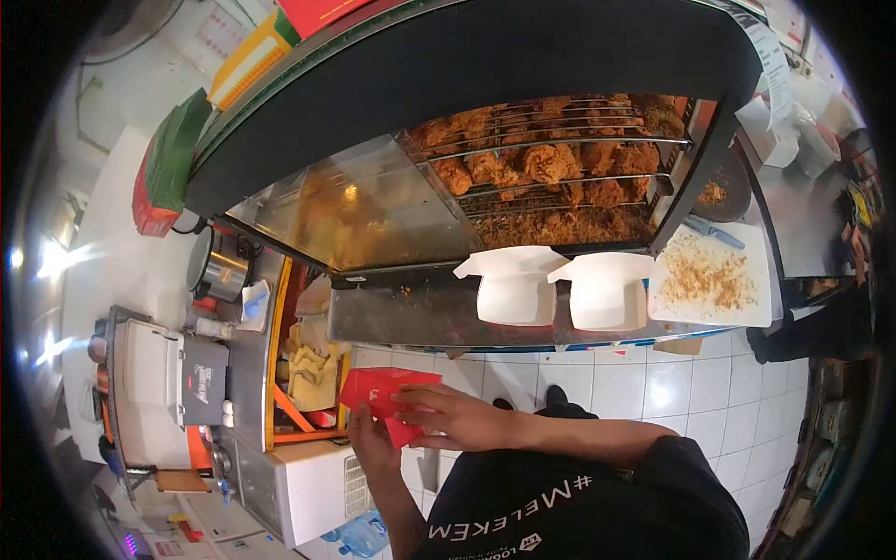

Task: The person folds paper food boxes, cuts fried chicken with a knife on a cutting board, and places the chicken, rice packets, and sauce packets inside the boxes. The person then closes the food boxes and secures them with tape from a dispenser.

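A red box (387,385) is held between both hands, in front of my body. My left hand (373,439) grips its lower left side with fingers closed. From the right, my right hand (457,417) has its fingers on the box's side. Two open white boxes, one (516,297) beside the other (607,301), stand on the metal counter (401,313). Behind them, pieces of fried chicken (551,163) lie on wire racks inside a warming cabinet (448,56).
A white cutting board (756,280) with crumbs and a blue-handled utensil (714,232) lies right of the boxes. At the left are a steel pot (222,266), stacked folded cartons (163,177) and a grey box (203,383). A water bottle (362,535) is on the floor.
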`<action>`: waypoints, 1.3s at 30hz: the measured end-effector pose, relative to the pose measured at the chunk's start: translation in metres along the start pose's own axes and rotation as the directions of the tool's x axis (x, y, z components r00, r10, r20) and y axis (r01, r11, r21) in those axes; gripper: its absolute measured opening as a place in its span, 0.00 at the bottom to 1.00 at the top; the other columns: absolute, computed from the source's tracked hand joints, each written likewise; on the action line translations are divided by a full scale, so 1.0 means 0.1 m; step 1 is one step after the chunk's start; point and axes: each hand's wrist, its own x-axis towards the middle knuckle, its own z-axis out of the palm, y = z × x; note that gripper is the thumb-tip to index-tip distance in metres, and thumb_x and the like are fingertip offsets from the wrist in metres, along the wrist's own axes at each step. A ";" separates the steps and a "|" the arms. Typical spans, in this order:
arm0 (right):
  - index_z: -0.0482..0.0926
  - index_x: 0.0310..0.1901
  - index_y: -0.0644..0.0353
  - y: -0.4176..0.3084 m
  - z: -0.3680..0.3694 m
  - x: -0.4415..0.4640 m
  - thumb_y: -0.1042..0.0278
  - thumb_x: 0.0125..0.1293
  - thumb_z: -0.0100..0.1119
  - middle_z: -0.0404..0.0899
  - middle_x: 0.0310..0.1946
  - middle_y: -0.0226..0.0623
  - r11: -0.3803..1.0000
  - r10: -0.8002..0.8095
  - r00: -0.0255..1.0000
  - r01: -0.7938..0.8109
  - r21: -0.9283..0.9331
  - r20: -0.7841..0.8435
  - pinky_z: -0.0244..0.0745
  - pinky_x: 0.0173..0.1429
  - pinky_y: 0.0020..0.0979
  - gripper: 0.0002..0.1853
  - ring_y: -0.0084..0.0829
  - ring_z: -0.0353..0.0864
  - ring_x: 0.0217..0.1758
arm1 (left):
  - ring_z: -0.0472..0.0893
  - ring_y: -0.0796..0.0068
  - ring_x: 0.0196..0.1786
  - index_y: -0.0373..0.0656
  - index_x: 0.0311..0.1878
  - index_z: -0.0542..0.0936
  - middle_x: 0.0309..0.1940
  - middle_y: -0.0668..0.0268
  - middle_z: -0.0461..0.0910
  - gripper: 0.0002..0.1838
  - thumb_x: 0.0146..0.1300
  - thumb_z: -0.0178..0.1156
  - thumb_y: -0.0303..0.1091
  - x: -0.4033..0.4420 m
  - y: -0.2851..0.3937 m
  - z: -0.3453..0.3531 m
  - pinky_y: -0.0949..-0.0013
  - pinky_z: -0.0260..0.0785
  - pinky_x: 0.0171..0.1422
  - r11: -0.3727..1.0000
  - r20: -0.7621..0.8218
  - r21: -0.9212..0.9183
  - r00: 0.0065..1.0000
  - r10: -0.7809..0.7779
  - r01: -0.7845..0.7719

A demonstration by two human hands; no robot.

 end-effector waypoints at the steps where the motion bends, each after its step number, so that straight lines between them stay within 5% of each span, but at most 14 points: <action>1: 0.75 0.65 0.64 0.01 0.01 0.04 0.57 0.72 0.63 0.69 0.70 0.52 0.999 -0.034 0.999 0.034 -0.043 -0.002 0.67 0.77 0.47 0.26 0.52 0.68 0.75 | 0.83 0.70 0.55 0.42 0.60 0.78 0.55 0.62 0.83 0.16 0.77 0.61 0.42 0.01 -0.03 -0.01 0.61 0.80 0.57 0.999 0.023 0.017 0.999 0.030 -0.030; 4: 0.75 0.64 0.68 0.03 -0.06 0.13 0.60 0.74 0.59 0.71 0.68 0.53 0.950 -0.138 0.985 0.162 -0.266 0.107 0.67 0.77 0.46 0.24 0.53 0.70 0.73 | 0.83 0.70 0.55 0.40 0.59 0.78 0.55 0.61 0.82 0.17 0.77 0.61 0.43 0.04 -0.08 -0.04 0.61 0.79 0.60 0.978 -0.083 0.195 0.992 0.091 -0.073; 7: 0.74 0.64 0.70 0.09 0.09 0.19 0.64 0.76 0.56 0.72 0.66 0.55 0.992 0.107 0.994 -0.105 -0.064 0.037 0.68 0.76 0.46 0.22 0.54 0.71 0.71 | 0.82 0.68 0.56 0.39 0.61 0.78 0.56 0.59 0.82 0.19 0.78 0.60 0.43 -0.07 -0.04 0.21 0.61 0.78 0.61 0.972 -0.091 0.222 0.991 0.102 -0.079; 8: 0.74 0.64 0.70 0.06 0.09 0.22 0.65 0.76 0.56 0.71 0.65 0.57 0.843 0.413 0.909 -0.406 0.352 0.061 0.69 0.74 0.46 0.21 0.56 0.72 0.68 | 0.82 0.67 0.57 0.38 0.61 0.78 0.56 0.58 0.82 0.19 0.78 0.59 0.43 -0.11 -0.03 0.35 0.61 0.78 0.62 0.977 -0.063 0.198 0.994 0.092 -0.078; 10: 0.74 0.63 0.68 0.18 0.20 0.17 0.67 0.74 0.59 0.72 0.64 0.55 0.937 0.310 0.947 -0.289 0.199 -0.084 0.71 0.72 0.44 0.21 0.54 0.73 0.67 | 0.82 0.63 0.59 0.35 0.62 0.78 0.59 0.56 0.81 0.18 0.80 0.56 0.39 -0.10 -0.16 0.33 0.62 0.78 0.62 0.985 -0.075 0.150 0.993 0.096 -0.084; 11: 0.76 0.61 0.63 0.24 0.26 0.11 0.68 0.70 0.65 0.73 0.61 0.52 0.983 0.184 0.960 -0.185 0.017 -0.211 0.73 0.69 0.42 0.20 0.51 0.75 0.65 | 0.84 0.63 0.57 0.34 0.61 0.78 0.55 0.55 0.83 0.18 0.80 0.57 0.39 -0.09 -0.14 0.35 0.61 0.79 0.60 0.943 -0.054 0.316 0.990 0.127 -0.104; 14: 0.78 0.57 0.61 0.26 0.17 0.11 0.68 0.65 0.71 0.74 0.59 0.46 0.942 0.333 0.896 -0.307 0.133 -0.294 0.74 0.67 0.42 0.20 0.47 0.79 0.59 | 0.88 0.63 0.50 0.34 0.57 0.80 0.47 0.55 0.87 0.16 0.78 0.59 0.38 -0.06 0.01 0.47 0.58 0.81 0.54 0.641 0.221 0.721 0.964 0.148 -0.264; 16: 0.78 0.54 0.60 0.43 -0.04 -0.03 0.67 0.63 0.74 0.75 0.57 0.44 0.842 0.487 0.873 -0.459 0.284 -0.034 0.77 0.63 0.41 0.21 0.43 0.81 0.54 | 0.89 0.55 0.41 0.37 0.52 0.82 0.40 0.55 0.89 0.12 0.74 0.62 0.36 0.12 0.12 0.33 0.52 0.80 0.46 0.199 0.538 0.824 0.843 0.020 -0.530; 18: 0.79 0.53 0.60 0.60 -0.18 -0.38 0.66 0.62 0.76 0.77 0.55 0.42 0.734 0.605 0.794 -0.587 0.343 0.064 0.79 0.58 0.39 0.20 0.39 0.84 0.49 | 0.87 0.53 0.44 0.39 0.46 0.82 0.41 0.57 0.88 0.08 0.70 0.60 0.32 0.37 0.14 0.05 0.50 0.77 0.46 -0.130 0.605 0.751 0.754 -0.256 -0.647; 21: 0.82 0.49 0.61 0.93 -0.35 -1.17 0.71 0.66 0.70 0.85 0.44 0.42 0.628 0.778 0.602 -0.733 0.262 -0.179 0.83 0.50 0.33 0.12 0.33 0.86 0.44 | 0.84 0.56 0.52 0.39 0.42 0.83 0.40 0.58 0.87 0.07 0.66 0.57 0.28 0.87 -0.02 -0.37 0.54 0.75 0.53 -0.337 0.730 0.548 0.635 -0.253 -0.765; 28: 0.81 0.49 0.67 1.08 -1.09 -2.50 0.69 0.71 0.64 0.86 0.36 0.40 0.280 0.879 0.121 -0.914 0.294 -0.460 0.79 0.34 0.27 0.11 0.27 0.88 0.35 | 0.78 0.56 0.58 0.40 0.33 0.83 0.42 0.56 0.81 0.06 0.59 0.56 0.26 2.37 -0.96 -1.15 0.59 0.73 0.62 -0.339 0.774 0.507 0.592 -0.226 -0.792; 30: 0.80 0.50 0.70 1.02 -1.26 -2.51 0.68 0.68 0.67 0.86 0.40 0.47 0.206 0.826 -0.015 -0.923 0.326 -0.563 0.83 0.42 0.35 0.15 0.36 0.88 0.40 | 0.78 0.56 0.59 0.39 0.31 0.82 0.43 0.55 0.80 0.06 0.59 0.56 0.27 2.71 -1.19 -1.13 0.58 0.74 0.64 -0.362 0.811 0.408 0.515 -0.278 -0.838; 35: 0.75 0.61 0.68 1.45 -1.40 -2.97 0.64 0.65 0.70 0.79 0.55 0.55 0.150 0.451 -0.093 -0.973 0.178 -0.888 0.75 0.62 0.47 0.27 0.48 0.78 0.59 | 0.71 0.55 0.73 0.40 0.30 0.79 0.54 0.58 0.81 0.09 0.66 0.53 0.29 2.97 -1.47 -0.75 0.58 0.73 0.69 -0.090 0.868 0.456 0.465 -0.175 -0.886; 39: 0.75 0.62 0.68 1.62 -1.38 -3.05 0.67 0.65 0.70 0.78 0.56 0.55 0.149 0.489 -0.095 -0.970 0.190 -0.867 0.79 0.61 0.44 0.26 0.48 0.80 0.57 | 0.67 0.56 0.77 0.41 0.36 0.80 0.59 0.58 0.79 0.08 0.69 0.53 0.31 2.99 -1.58 -0.39 0.57 0.71 0.73 -0.120 0.895 0.344 0.364 -0.259 -0.931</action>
